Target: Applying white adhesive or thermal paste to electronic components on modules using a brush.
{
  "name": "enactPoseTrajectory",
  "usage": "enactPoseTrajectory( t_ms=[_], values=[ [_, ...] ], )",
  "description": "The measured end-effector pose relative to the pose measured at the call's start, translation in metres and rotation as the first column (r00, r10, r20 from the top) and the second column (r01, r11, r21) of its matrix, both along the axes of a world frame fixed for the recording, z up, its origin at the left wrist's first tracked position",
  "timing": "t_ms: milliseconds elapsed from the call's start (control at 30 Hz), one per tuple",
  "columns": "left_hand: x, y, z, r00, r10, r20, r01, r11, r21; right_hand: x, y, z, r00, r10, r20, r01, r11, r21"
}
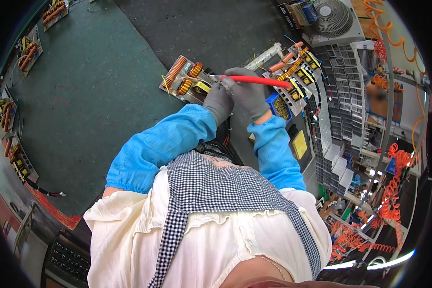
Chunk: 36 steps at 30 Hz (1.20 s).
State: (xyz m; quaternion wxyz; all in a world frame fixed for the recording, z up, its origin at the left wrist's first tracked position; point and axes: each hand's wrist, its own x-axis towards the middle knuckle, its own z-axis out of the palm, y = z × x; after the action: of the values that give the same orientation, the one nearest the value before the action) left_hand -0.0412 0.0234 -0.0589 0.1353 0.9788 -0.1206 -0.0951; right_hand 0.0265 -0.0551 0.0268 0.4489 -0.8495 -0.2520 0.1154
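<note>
Both my hands, in grey gloves and blue sleeves, meet at the right edge of a circuit board (184, 79) with copper coils and a yellow-wrapped transformer. My right hand (248, 97) is closed around a long red-handled tool (261, 80), whose thin metal tip points left over the board. Close beside it, my left hand (219, 102) has its fingers bent together at the board's edge. What the left fingers grip, if anything, is hidden. Just right of my right hand stands a blue bin (279, 106) of small brass-coloured parts.
More coil-bearing boards (293, 72) lie at the right, with others (30, 53) along the table's left edge. Behind the right-hand boards are stacked grey metal pieces (341, 91). A fan (332, 18) is at the far right. A yellow pad (299, 145) sits near my right forearm. Orange coiled hoses (393, 187) hang beyond.
</note>
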Motion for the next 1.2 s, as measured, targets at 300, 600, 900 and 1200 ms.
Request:
enactPoseTrajectory(
  t_ms=[300,600,900,1200],
  values=[
    [0.007,-0.006,-0.016,0.999,-0.038,-0.032,0.037,0.999,-0.004,0.002,0.005,0.005,0.950,0.064,0.306,-0.038,0.995,-0.092],
    [0.003,0.006,0.002,0.998,-0.043,-0.038,0.043,0.999,-0.006,0.007,0.001,-0.004,0.913,0.118,0.390,-0.057,0.985,-0.164],
    [-0.001,0.008,0.011,0.999,-0.019,0.026,0.019,1.000,0.000,0.024,-0.010,-0.012,0.989,-0.059,0.136,0.058,0.998,0.009],
    [0.000,0.010,0.015,0.999,-0.036,-0.008,0.036,0.999,-0.011,0.016,0.008,0.002,0.997,-0.055,-0.061,0.060,0.995,0.078]
  ],
)
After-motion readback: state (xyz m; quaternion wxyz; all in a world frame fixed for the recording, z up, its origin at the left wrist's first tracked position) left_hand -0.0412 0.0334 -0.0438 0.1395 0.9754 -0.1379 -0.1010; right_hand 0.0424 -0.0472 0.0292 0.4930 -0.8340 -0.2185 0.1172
